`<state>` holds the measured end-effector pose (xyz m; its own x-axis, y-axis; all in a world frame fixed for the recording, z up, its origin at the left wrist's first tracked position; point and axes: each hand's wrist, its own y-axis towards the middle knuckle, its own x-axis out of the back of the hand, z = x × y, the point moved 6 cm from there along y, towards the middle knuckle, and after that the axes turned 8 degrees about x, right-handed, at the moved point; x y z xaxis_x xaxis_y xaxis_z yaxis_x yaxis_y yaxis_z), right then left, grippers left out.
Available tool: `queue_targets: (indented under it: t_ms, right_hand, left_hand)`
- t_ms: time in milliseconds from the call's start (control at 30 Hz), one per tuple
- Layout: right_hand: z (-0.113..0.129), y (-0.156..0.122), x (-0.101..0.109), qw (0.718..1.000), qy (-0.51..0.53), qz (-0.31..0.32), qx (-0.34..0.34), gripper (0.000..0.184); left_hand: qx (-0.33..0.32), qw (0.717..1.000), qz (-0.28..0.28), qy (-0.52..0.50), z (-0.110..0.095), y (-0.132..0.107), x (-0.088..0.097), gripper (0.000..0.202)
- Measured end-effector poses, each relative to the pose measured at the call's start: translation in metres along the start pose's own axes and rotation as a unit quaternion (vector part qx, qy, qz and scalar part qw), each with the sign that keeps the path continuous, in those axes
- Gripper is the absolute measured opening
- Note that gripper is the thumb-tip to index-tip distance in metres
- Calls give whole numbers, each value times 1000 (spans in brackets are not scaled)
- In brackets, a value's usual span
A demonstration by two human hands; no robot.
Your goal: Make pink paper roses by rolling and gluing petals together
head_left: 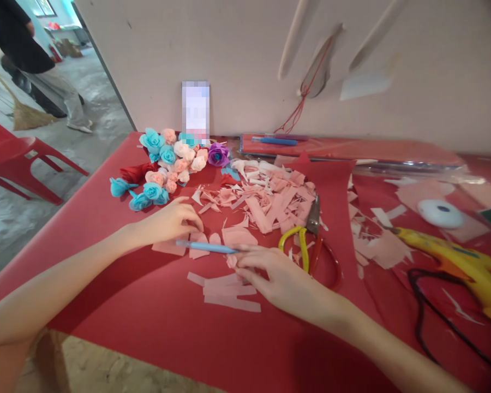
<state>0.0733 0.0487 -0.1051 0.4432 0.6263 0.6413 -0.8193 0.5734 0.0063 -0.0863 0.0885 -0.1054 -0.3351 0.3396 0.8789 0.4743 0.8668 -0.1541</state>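
Note:
My right hand (270,273) grips a light-blue pen (208,247) that points left. A small curled pink paper piece (231,261) sits at the same fingertips. My left hand (180,219) is just above the table, fingers bent and a little apart, with nothing visible in them. Beneath and beside it lie cut pink paper petals (198,251). Nearer the front edge are several pale pink paper strips (231,292). Scissors (313,229) with yellow and red handles lie behind my right hand, next to a pile of pink paper scraps (270,202).
Blue, pink, white and purple paper flowers (167,164) are grouped at the back left. A phone (195,109) leans on the wall. At right are a yellow glue gun (454,262), its black cord, and a white oval object (441,213). A red chair (20,155) and a person (33,54) are left.

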Motion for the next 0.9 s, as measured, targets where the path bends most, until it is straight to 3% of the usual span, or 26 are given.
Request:
queue_targets:
  t_ms: [100, 333, 533, 667, 900]
  right_hand:
    - [0, -1, 0, 1000, 3, -1, 2, 27]
    - [0, 0, 0, 1000, -1, 3, -5, 26]
    - [1, 1, 0, 1000, -1, 4, -2, 27]
    - [1, 1, 0, 1000, 0, 5, -2, 27]
    - [3, 1, 2, 1000, 1, 4, -4, 27]
  left_hand:
    - [2, 1000, -8, -1, -2, 0, 2, 7]
    - [7, 999, -45, 1, -6, -5, 15, 11]
    - [-26, 999, -18, 25, 1, -1, 5, 6]
    - [-28, 999, -20, 22, 1, -1, 6, 17]
    - [40, 998, 6, -40, -1, -7, 9, 15]
